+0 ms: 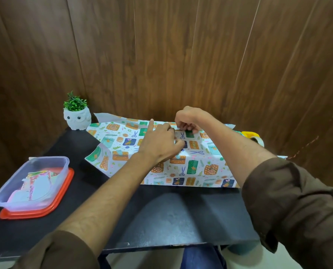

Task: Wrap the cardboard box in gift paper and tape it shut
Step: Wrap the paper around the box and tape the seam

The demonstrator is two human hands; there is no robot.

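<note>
On the matte black desk (171,210), back against the wood-grain wall panels (181,55), lies the thin white gift paper (200,166) printed with orange, green and blue parcels and scissors. It drapes over a low, flat-topped block with a straight near face. I cannot see the cardboard box itself under it.

My left hand (159,141) rests on top of the sheet, index finger straight and pointing at the wall, the other fingers curled onto the print. Whether they pinch it I cannot tell. My right hand (187,121) sits just beyond, fingertips curled down and pinching the paper near its far top edge.

At the left end the paper lies loose, one corner curling up and the far corner showing its plain white underside. That corner is just beside the smooth white owl-shaped pot (77,119) with its stiff green plant. A yellow-cored roll of clear tape (254,137) stands at the right end, behind my right forearm.

Bare desk runs between the paper's near edge and the desk's front edge. Near the left front, apart from the paper, a clear rounded plastic container (31,181) of paper scraps sits on an orange-red lid (64,191).
</note>
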